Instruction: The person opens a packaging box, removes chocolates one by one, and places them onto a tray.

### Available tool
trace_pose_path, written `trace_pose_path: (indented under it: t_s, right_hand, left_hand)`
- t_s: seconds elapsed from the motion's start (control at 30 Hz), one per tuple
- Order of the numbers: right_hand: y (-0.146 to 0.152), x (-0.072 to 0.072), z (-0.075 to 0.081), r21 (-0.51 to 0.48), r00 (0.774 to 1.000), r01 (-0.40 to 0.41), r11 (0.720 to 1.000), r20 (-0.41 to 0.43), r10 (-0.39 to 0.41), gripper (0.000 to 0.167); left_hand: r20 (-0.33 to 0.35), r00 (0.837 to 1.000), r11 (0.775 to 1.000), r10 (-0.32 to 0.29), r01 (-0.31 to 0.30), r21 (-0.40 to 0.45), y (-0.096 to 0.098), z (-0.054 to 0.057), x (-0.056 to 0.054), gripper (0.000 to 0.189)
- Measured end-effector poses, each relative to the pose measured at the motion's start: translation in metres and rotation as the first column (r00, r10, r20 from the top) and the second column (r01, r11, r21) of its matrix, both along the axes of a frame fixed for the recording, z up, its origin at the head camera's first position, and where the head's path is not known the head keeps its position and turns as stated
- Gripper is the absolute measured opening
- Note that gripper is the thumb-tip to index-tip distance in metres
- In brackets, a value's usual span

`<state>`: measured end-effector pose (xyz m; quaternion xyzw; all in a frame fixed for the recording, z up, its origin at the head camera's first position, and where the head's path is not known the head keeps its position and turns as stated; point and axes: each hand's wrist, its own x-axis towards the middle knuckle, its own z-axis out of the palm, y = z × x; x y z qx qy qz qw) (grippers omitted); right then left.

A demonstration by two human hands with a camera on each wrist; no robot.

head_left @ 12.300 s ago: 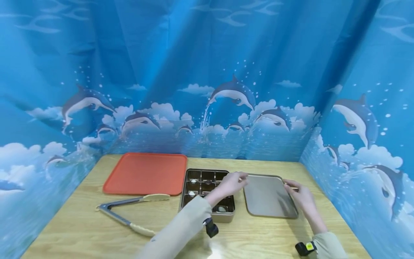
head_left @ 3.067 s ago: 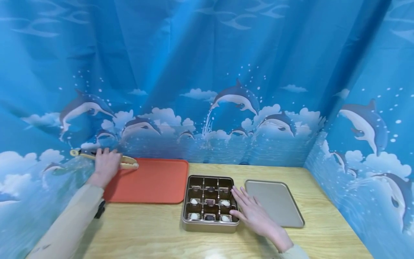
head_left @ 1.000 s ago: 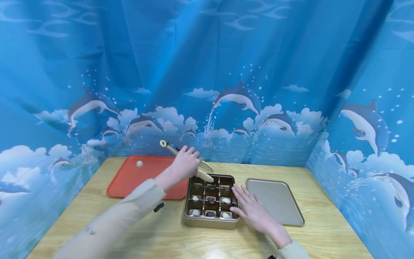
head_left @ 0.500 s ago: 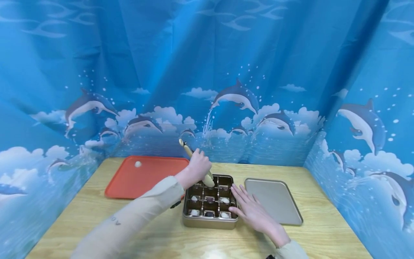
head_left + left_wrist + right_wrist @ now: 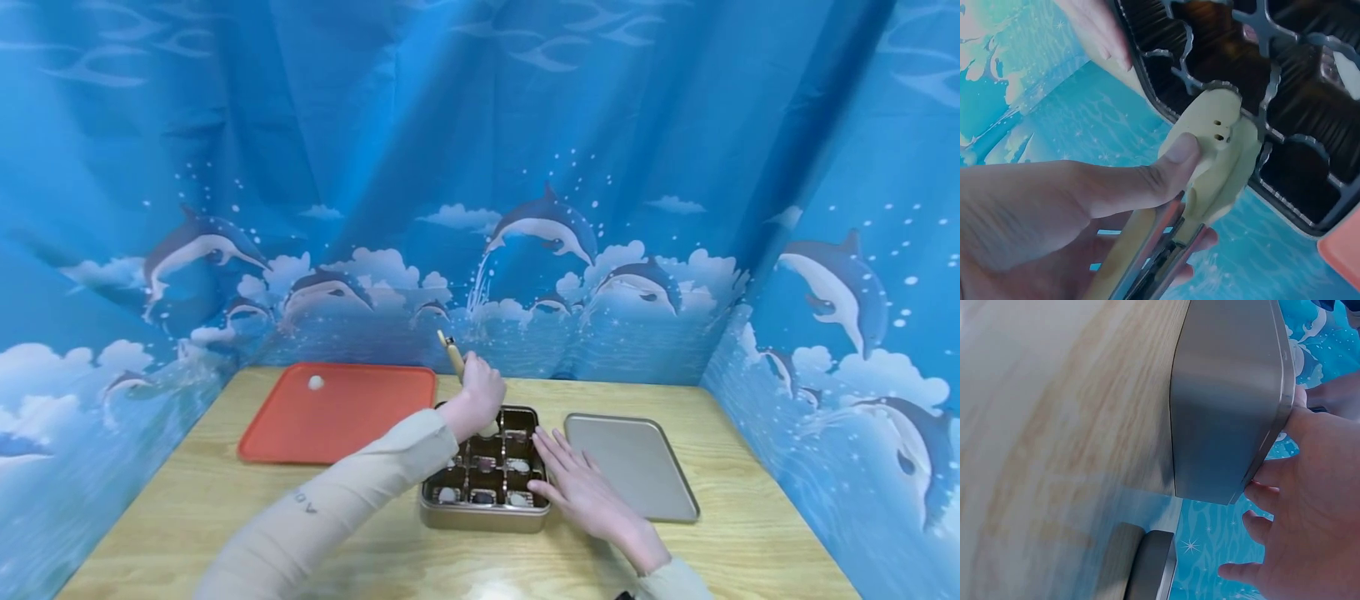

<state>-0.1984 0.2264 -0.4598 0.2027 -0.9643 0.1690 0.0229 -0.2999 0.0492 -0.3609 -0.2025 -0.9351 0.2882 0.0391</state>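
Note:
My left hand (image 5: 480, 398) grips metal tongs (image 5: 1210, 156) with cream heads over the back row of a metal tin (image 5: 483, 519). In the left wrist view the thumb presses one head and the two heads lie together; whether anything sits between them is hidden. Dark dividers split the tin into compartments, several holding white or dark brown chocolate-like pieces, such as a white piece (image 5: 447, 495) in front. My right hand (image 5: 588, 498) touches the tin's right rim with fingers extended and spread, as the right wrist view also shows.
A red tray (image 5: 337, 425) lies left of the tin, with one round white piece (image 5: 316, 382) near its back. Right of the tin is a flat metal lid (image 5: 633, 467). A dolphin-print curtain (image 5: 360, 208) borders the wooden table (image 5: 360, 558) at the back and sides.
The tongs lay spread on the table at first. My left hand took them to the red tray, then rightward over the tin, where their heads came lower. The right hand moved from the lid to the tin.

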Motion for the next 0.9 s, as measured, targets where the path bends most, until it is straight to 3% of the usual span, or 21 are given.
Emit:
trace_pose_path:
  t_s: [0.1, 0.27, 0.47, 0.7, 0.9]
  right_hand:
    - [-0.002, 0.000, 0.000, -0.003, 1.000, -0.001, 1.000, -0.008, 0.001, 0.073]
    - [-0.003, -0.001, 0.001, -0.003, 1.000, 0.003, 1.000, 0.000, -0.003, 0.073]
    - [-0.002, -0.002, -0.001, -0.004, 1.000, 0.005, 1.000, 0.014, -0.005, 0.074]
    - [-0.002, -0.001, -0.003, -0.008, 1.000, 0.005, 1.000, 0.009, -0.005, 0.073]
    - [-0.001, 0.001, -0.001, -0.027, 1.000, 0.009, 1.000, 0.007, -0.008, 0.072]
  left_hand:
    - [-0.007, 1.000, 1.000, -0.005, 0.005, 0.000, 0.000, -0.005, -0.001, 0.027]
    - [-0.059, 0.995, 0.996, -0.082, 0.083, 0.016, -0.009, -0.011, -0.003, 0.024]
    - [-0.134, 0.969, 0.977, -0.208, 0.213, 0.023, -0.026, -0.015, -0.006, 0.014]
    - [-0.294, 0.883, 0.917, -0.365, 0.395, 0.048, -0.054, -0.020, -0.002, 0.004]
    - [-0.390, 0.827, 0.862, -0.404, 0.487, 0.139, -0.077, -0.030, -0.002, 0.017]
